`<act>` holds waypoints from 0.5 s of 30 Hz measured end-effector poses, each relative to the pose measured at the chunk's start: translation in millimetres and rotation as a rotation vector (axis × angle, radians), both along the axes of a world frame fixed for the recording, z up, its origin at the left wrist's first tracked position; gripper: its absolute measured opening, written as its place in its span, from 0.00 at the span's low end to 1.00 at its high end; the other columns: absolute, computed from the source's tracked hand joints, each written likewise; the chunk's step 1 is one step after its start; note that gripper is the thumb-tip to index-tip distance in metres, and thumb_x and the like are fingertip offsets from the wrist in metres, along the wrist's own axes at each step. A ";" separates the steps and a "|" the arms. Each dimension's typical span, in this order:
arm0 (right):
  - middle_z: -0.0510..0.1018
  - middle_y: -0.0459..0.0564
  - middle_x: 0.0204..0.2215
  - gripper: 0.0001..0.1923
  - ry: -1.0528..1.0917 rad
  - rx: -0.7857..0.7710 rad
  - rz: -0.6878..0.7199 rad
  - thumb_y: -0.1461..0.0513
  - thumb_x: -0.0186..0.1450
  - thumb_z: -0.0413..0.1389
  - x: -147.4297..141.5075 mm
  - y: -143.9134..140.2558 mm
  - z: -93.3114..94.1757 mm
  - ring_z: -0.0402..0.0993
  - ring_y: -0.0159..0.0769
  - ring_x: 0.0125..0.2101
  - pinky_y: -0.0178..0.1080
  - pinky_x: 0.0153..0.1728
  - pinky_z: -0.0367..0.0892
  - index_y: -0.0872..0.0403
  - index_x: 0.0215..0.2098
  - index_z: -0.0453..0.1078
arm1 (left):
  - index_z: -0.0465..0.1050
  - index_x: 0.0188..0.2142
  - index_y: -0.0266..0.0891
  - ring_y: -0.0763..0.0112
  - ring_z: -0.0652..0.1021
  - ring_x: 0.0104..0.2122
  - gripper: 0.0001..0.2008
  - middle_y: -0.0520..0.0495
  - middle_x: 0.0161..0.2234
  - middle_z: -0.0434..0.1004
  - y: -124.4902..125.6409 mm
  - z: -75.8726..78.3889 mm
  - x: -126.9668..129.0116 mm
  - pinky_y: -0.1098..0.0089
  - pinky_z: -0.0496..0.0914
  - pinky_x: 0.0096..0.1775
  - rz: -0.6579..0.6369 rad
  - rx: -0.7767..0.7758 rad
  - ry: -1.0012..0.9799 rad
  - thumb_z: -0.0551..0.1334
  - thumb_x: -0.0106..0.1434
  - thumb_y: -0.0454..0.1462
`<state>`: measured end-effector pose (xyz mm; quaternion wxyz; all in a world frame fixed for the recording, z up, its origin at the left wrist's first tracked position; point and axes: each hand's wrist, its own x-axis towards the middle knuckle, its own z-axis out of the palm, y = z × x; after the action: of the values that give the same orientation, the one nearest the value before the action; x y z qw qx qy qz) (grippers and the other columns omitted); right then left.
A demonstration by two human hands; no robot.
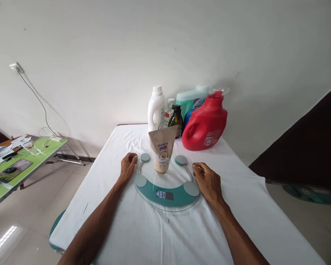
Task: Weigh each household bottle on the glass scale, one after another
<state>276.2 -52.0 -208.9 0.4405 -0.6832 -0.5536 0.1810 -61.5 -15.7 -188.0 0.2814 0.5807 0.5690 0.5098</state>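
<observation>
We are resting both loosely curled, empty hands, left hand (128, 164) and right hand (208, 180), beside the scale (167, 197); the pouch (162, 152) is standing between them.

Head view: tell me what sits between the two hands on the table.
In the head view, a round glass scale lies between left hand and right hand, a beige pouch upright on it.

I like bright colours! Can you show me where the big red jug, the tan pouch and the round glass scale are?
Big red plastic jug (206, 127): head view, on its body.
Tan stand-up pouch (162, 152): head view, on its printed front.
Round glass scale (179, 197): head view, on its teal band.
</observation>
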 end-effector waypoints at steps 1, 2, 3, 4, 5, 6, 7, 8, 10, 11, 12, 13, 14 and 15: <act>0.83 0.52 0.27 0.24 -0.003 0.007 -0.002 0.42 0.63 0.48 -0.2 0.3 -0.2 0.81 0.49 0.32 0.46 0.40 0.70 0.47 0.39 0.76 | 0.79 0.38 0.39 0.63 0.80 0.34 0.17 0.45 0.32 0.82 -0.3 -0.2 -0.1 0.63 0.74 0.40 -0.001 -0.002 -0.004 0.63 0.65 0.50; 0.83 0.52 0.27 0.25 -0.006 0.012 -0.003 0.41 0.63 0.48 -0.4 0.5 -0.1 0.81 0.49 0.32 0.46 0.40 0.70 0.48 0.40 0.77 | 0.79 0.39 0.39 0.63 0.80 0.34 0.17 0.45 0.33 0.82 -0.5 -0.5 -0.2 0.63 0.74 0.40 -0.001 -0.004 -0.007 0.63 0.66 0.50; 0.83 0.51 0.26 0.26 -0.009 0.012 -0.004 0.41 0.63 0.48 -0.7 0.5 0.2 0.80 0.49 0.32 0.46 0.40 0.70 0.48 0.41 0.77 | 0.79 0.39 0.39 0.62 0.81 0.34 0.17 0.45 0.33 0.82 -0.7 -0.7 -0.2 0.63 0.74 0.40 0.000 -0.006 -0.007 0.63 0.66 0.50; 0.82 0.51 0.26 0.27 -0.013 0.010 -0.002 0.41 0.63 0.47 -1.0 0.2 0.8 0.80 0.49 0.32 0.46 0.41 0.71 0.49 0.42 0.77 | 0.79 0.39 0.39 0.62 0.81 0.34 0.17 0.45 0.33 0.82 -0.9 -0.7 -0.2 0.62 0.74 0.41 0.002 -0.010 -0.002 0.63 0.66 0.50; 0.82 0.51 0.26 0.28 -0.016 0.006 0.001 0.41 0.62 0.47 -1.4 -0.2 1.5 0.80 0.48 0.31 0.46 0.41 0.71 0.49 0.42 0.78 | 0.79 0.39 0.39 0.61 0.81 0.35 0.17 0.45 0.33 0.82 -1.4 -0.5 -0.2 0.61 0.75 0.41 0.003 -0.013 0.007 0.63 0.66 0.50; 0.81 0.51 0.26 0.28 -0.018 0.002 0.005 0.41 0.62 0.47 -1.8 -0.7 2.4 0.80 0.48 0.31 0.46 0.41 0.71 0.49 0.43 0.78 | 0.79 0.39 0.39 0.61 0.81 0.36 0.17 0.44 0.34 0.83 -2.1 0.3 0.0 0.61 0.75 0.42 0.008 -0.013 0.015 0.63 0.66 0.50; 0.81 0.51 0.25 0.29 -0.018 -0.002 0.009 0.41 0.62 0.47 -2.2 -1.3 3.3 0.79 0.48 0.30 0.46 0.40 0.71 0.50 0.43 0.78 | 0.79 0.39 0.39 0.60 0.82 0.37 0.17 0.43 0.36 0.83 -3.4 1.8 0.5 0.60 0.75 0.43 0.019 -0.002 0.023 0.63 0.66 0.51; 0.80 0.50 0.25 0.29 -0.016 -0.005 0.013 0.41 0.63 0.47 -2.6 -1.8 4.2 0.79 0.47 0.30 0.46 0.40 0.71 0.50 0.43 0.78 | 0.79 0.40 0.40 0.58 0.83 0.40 0.17 0.41 0.39 0.84 -5.3 4.3 1.4 0.59 0.76 0.44 0.036 0.021 0.030 0.64 0.67 0.51; 0.80 0.50 0.25 0.28 -0.008 -0.007 0.017 0.41 0.63 0.47 -3.0 -2.7 5.8 0.78 0.47 0.29 0.46 0.40 0.71 0.50 0.43 0.78 | 0.79 0.45 0.40 0.55 0.83 0.47 0.19 0.38 0.47 0.84 -11.4 13.1 5.0 0.56 0.77 0.49 0.058 0.098 0.031 0.66 0.67 0.53; 0.80 0.50 0.25 0.28 -0.005 -0.010 0.017 0.41 0.63 0.47 -3.0 -3.0 6.4 0.78 0.47 0.29 0.45 0.40 0.71 0.50 0.43 0.77 | 0.78 0.49 0.41 0.54 0.82 0.50 0.22 0.37 0.51 0.83 -15.5 19.4 8.1 0.54 0.76 0.52 0.048 0.143 0.025 0.68 0.66 0.54; 0.81 0.50 0.26 0.27 -0.002 -0.016 0.015 0.41 0.63 0.48 -3.0 -3.2 6.9 0.79 0.47 0.30 0.45 0.40 0.71 0.50 0.42 0.77 | 0.76 0.54 0.41 0.53 0.82 0.53 0.25 0.36 0.54 0.82 -20.1 26.7 12.2 0.52 0.75 0.54 0.019 0.183 0.018 0.69 0.66 0.54; 0.81 0.51 0.26 0.27 0.001 -0.022 0.015 0.41 0.63 0.48 -2.9 -3.4 7.2 0.79 0.47 0.30 0.45 0.40 0.71 0.50 0.42 0.77 | 0.74 0.59 0.42 0.51 0.81 0.56 0.30 0.36 0.57 0.81 -24.8 34.7 17.5 0.51 0.74 0.57 -0.029 0.216 0.008 0.71 0.65 0.55; 0.82 0.51 0.27 0.26 0.003 -0.027 0.017 0.41 0.63 0.48 -2.7 -3.6 7.5 0.79 0.47 0.30 0.45 0.41 0.71 0.49 0.41 0.77 | 0.71 0.63 0.43 0.50 0.79 0.59 0.34 0.35 0.60 0.79 -29.5 43.0 23.9 0.49 0.73 0.60 -0.088 0.239 -0.004 0.73 0.63 0.55; 0.82 0.52 0.27 0.26 0.005 -0.032 0.019 0.42 0.63 0.49 -2.5 -3.9 7.8 0.80 0.47 0.31 0.45 0.41 0.71 0.49 0.41 0.77 | 0.68 0.66 0.44 0.48 0.78 0.62 0.39 0.35 0.62 0.77 -33.6 51.1 31.4 0.48 0.71 0.62 -0.150 0.253 -0.014 0.74 0.61 0.55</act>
<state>273.7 -55.9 -201.1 0.4292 -0.6844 -0.5559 0.1960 -30.1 -49.2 -136.9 0.2472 0.6489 0.4530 0.5591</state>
